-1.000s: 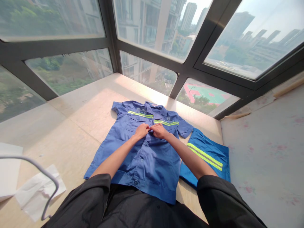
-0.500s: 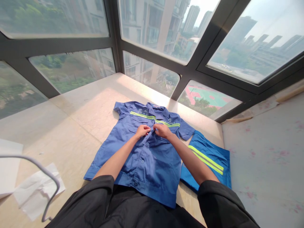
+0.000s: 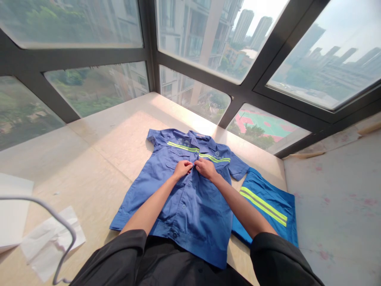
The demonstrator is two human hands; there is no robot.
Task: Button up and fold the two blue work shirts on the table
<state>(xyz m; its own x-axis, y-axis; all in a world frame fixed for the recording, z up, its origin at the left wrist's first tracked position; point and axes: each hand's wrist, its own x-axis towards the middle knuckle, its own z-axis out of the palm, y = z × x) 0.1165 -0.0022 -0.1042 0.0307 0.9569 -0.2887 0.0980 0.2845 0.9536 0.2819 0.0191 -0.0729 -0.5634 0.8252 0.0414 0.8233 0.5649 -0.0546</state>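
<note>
A blue short-sleeved work shirt [image 3: 205, 214] lies face up, its collar away from me and a yellow-green stripe across the chest. My left hand [image 3: 183, 169] pinches the front placket just below the stripe. Close beside it, my right hand [image 3: 205, 168] pinches the other edge of the same placket. The fingertips almost meet, and any button between them is hidden. Lower down the placket, buttons show, one of them a round blue button [image 3: 183, 206]. The hem reaches my black clothing.
Folded blue cloth [image 3: 268, 210] with yellow-green stripes lies right of the shirt, by the flowered wall [image 3: 336, 206]. At left are a crumpled white paper [image 3: 53, 242], a white sheet [image 3: 13, 206] and a grey cable [image 3: 67, 226]. Windows border the pale ledge [image 3: 101, 147].
The view has shifted slightly, so everything sits a little further right and lower. Both hands stay at the placket, with the fingertips slightly closer together.
</note>
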